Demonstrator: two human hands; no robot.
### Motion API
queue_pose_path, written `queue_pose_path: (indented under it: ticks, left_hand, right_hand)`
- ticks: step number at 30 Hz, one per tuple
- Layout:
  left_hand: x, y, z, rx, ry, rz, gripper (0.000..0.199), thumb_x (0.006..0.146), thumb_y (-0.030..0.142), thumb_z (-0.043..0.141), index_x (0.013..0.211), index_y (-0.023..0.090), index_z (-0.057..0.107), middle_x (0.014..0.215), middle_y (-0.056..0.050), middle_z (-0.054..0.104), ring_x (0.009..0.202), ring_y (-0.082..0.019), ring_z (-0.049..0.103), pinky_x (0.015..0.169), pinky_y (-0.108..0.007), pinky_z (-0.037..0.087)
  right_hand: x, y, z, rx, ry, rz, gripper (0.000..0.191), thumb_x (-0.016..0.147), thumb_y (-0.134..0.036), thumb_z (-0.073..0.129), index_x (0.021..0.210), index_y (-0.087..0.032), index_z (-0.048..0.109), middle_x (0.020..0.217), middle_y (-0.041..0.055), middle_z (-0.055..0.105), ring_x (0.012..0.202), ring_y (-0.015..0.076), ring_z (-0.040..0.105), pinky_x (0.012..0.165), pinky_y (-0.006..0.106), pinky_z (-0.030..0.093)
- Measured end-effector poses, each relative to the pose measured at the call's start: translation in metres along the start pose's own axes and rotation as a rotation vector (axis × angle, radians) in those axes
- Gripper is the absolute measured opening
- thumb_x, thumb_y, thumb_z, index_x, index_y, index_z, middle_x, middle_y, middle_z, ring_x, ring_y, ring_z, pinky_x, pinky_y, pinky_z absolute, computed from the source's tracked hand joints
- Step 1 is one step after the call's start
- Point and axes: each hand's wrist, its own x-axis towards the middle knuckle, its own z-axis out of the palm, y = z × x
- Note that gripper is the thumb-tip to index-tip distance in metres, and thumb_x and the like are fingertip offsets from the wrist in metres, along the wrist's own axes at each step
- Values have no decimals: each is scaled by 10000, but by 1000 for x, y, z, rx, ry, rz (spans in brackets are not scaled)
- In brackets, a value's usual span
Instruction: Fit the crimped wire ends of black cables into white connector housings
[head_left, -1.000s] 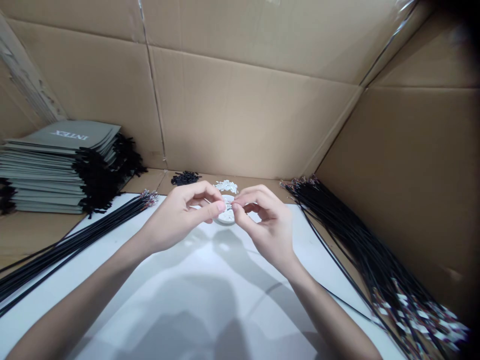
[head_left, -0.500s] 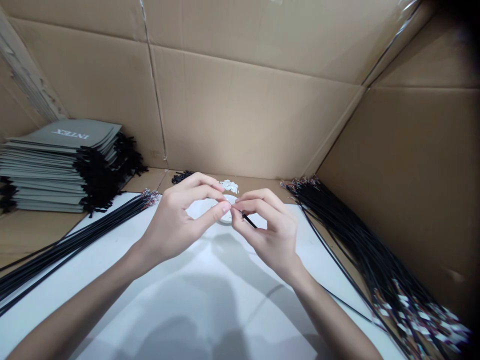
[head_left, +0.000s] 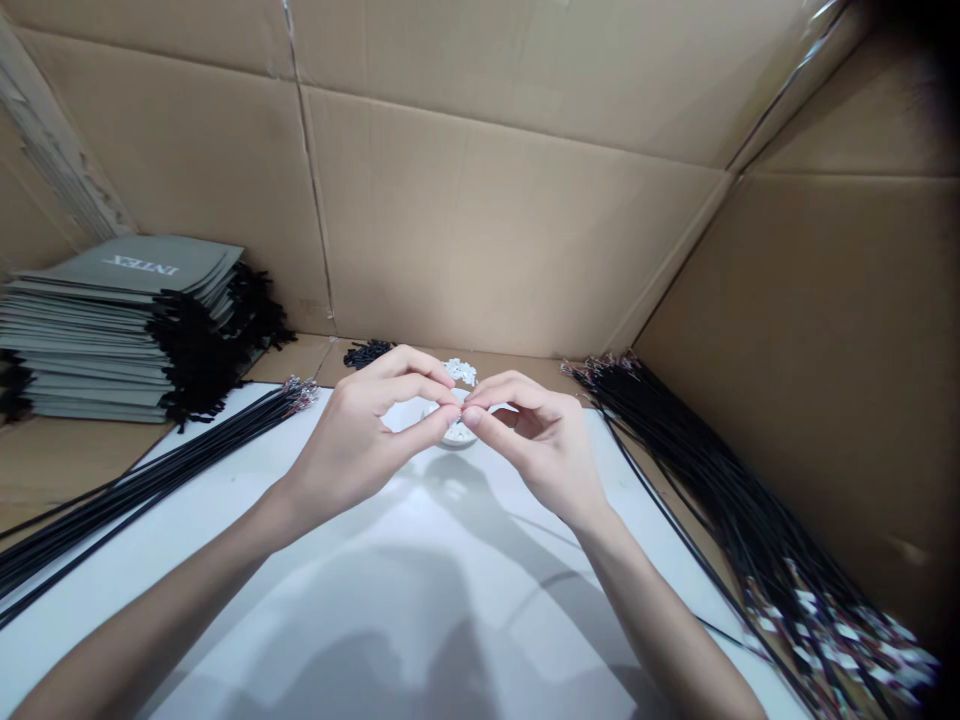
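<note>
My left hand (head_left: 367, 430) is closed in a pinch, its thumb and forefinger tips meeting those of my right hand (head_left: 536, 430). Whatever lies between the left fingertips is too small and covered to make out. The right hand is pinched too, on a black cable whose gripped end is hidden by the fingers; a stretch of black cable (head_left: 721, 632) shows beyond the right forearm. Just under the fingertips stands a small white round dish (head_left: 459, 445) with tiny white pieces (head_left: 459, 432) in it.
Behind the hands lie white pieces (head_left: 460, 371) and short black pieces (head_left: 366, 353). Black cable bundles lie on the left (head_left: 172, 460) and right (head_left: 720, 490). Grey printed sheets (head_left: 97, 330) with black ties are stacked at left. Cardboard walls (head_left: 510, 230) surround the white table surface (head_left: 360, 620).
My right hand has turned, its thumb now lying across the front at the left fingertips. The black cable stub that showed beneath its fingers is now out of sight. The left hand has barely moved.
</note>
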Motion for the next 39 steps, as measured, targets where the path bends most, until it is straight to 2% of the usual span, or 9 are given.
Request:
queue_pose_path:
  ticks: [4, 6, 9, 13, 17, 20, 23, 28, 39]
  left_hand:
    - [0, 2, -3, -45, -2, -60, 35, 900, 223, 691, 891, 233, 723, 1007, 22, 668, 942, -111, 636, 882, -205, 490]
    - [2, 2, -5, -117, -16, -193, 84, 890, 292, 709, 952, 237, 693, 1004, 16, 678, 950, -133, 645, 868, -232, 516]
    - [4, 2, -8, -322, -112, -416, 214, 859, 379, 735, 979, 223, 650, 963, 0, 697, 876, -160, 672, 733, -247, 570]
    - [8, 3, -7, -565, -230, -560, 212, 815, 355, 782, 873, 184, 671, 898, -8, 708, 838, -155, 691, 680, -212, 590]
    - [9, 1, -4, -730, -212, -634, 179, 821, 310, 790, 830, 172, 676, 827, 8, 713, 813, -120, 705, 711, -171, 580]
    - [8, -2, -3, -875, -207, -700, 204, 800, 268, 816, 860, 180, 642, 820, 25, 722, 758, -97, 710, 707, -155, 572]
    - [7, -5, -2, -963, -239, -712, 246, 795, 247, 825, 908, 190, 613, 809, 28, 732, 746, -91, 709, 683, -141, 563]
    - [6, -9, 0, -1004, -275, -639, 272, 802, 252, 828, 960, 200, 613, 788, 40, 745, 764, -82, 711, 689, -124, 551]
    - [4, -9, 2, -938, -255, -607, 255, 817, 270, 817, 909, 185, 595, 785, 42, 736, 769, -78, 699, 714, -138, 544]
  right_hand:
    - [2, 0, -2, -11, -7, -31, 66, 851, -177, 723, 798, -216, 720, 840, 19, 668, 770, 142, 615, 664, 281, 493]
    - [1, -2, -2, -73, 33, -86, 82, 841, -151, 722, 787, -211, 712, 822, 11, 660, 756, 135, 603, 667, 281, 481]
    - [-2, -4, -2, -177, 81, -160, 82, 828, -136, 732, 796, -208, 707, 829, 7, 657, 767, 138, 599, 683, 287, 476]
    - [-4, -8, 0, -380, 124, -307, 93, 819, -112, 734, 793, -193, 695, 837, 13, 662, 768, 138, 608, 691, 288, 479]
    - [-6, -16, 1, -542, 118, -466, 121, 807, -70, 724, 773, -175, 673, 814, 23, 669, 761, 143, 613, 679, 292, 477]
    - [-9, -24, 0, -596, 77, -525, 126, 804, -54, 717, 774, -164, 664, 788, 26, 664, 729, 138, 590, 659, 292, 470]
    - [-12, -31, 0, -656, 35, -530, 133, 800, -35, 711, 776, -157, 663, 761, 24, 657, 698, 132, 560, 647, 291, 457]
    - [-14, -34, -1, -689, 33, -504, 132, 804, -33, 704, 773, -154, 661, 753, 24, 650, 702, 137, 549, 650, 297, 446]
    - [-16, -35, -1, -673, 67, -406, 127, 808, -60, 694, 753, -167, 651, 762, 12, 641, 712, 136, 542, 622, 286, 427]
